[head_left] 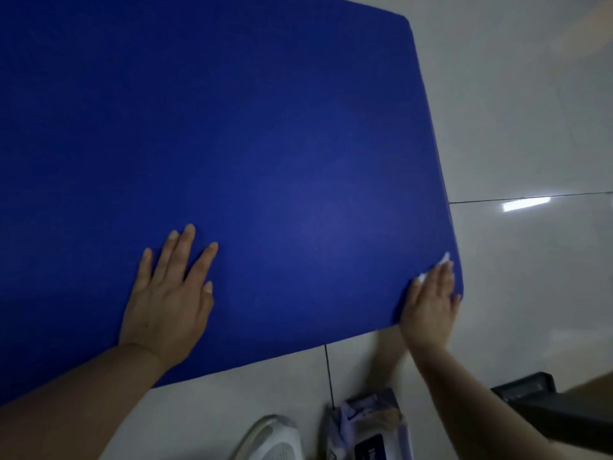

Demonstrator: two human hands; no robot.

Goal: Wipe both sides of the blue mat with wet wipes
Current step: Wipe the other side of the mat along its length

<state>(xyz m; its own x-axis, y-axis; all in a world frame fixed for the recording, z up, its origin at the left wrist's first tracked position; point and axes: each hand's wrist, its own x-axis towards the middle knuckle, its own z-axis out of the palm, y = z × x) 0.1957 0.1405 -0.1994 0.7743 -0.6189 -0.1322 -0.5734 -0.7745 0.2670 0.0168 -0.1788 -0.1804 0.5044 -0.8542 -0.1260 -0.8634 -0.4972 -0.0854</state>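
Note:
The blue mat point(248, 144) lies flat on the pale tiled floor and fills most of the view. My left hand point(169, 293) rests palm down on it near its front edge, fingers straight and spread. My right hand point(431, 300) lies flat on the mat's near right corner and presses a white wet wipe point(442, 260) against it. Only small bits of the wipe show past the fingertips. A pack of wet wipes point(371, 426) lies on the floor just in front of the mat, between my arms.
Glossy floor tiles point(530, 127) stretch to the right of the mat. A white shoe point(272, 439) shows at the bottom edge beside the pack. A dark box-like object point(547, 406) stands at the lower right, close to my right forearm.

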